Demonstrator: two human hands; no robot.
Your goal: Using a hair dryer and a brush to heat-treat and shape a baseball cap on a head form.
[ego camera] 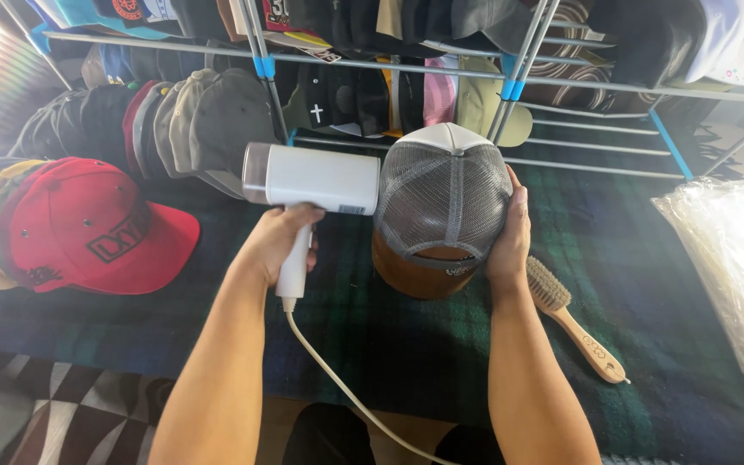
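The left hand (pixel 282 237) has its grip closed on a white handheld steamer (pixel 312 181) aimed at a mesh-backed cap (pixel 443 202), which the right hand (pixel 510 237) grips above the plaid blanket (pixel 647 258).

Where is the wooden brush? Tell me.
In the head view, the wooden brush lies on the dark plaid blanket, just right of the right hand holding the mesh cap.

One cam only, head-worn, looking steeply down and fwd. Close range: both forearms enter from 6 o'clock, left hand (pixel 282 237) and right hand (pixel 510 237) sit near frame centre. Metal rack (pixel 518 86) spans the top, 10 to 2 o'clock. Plaid blanket (pixel 630 250) fills the mid-ground. No second view, so no overlap.
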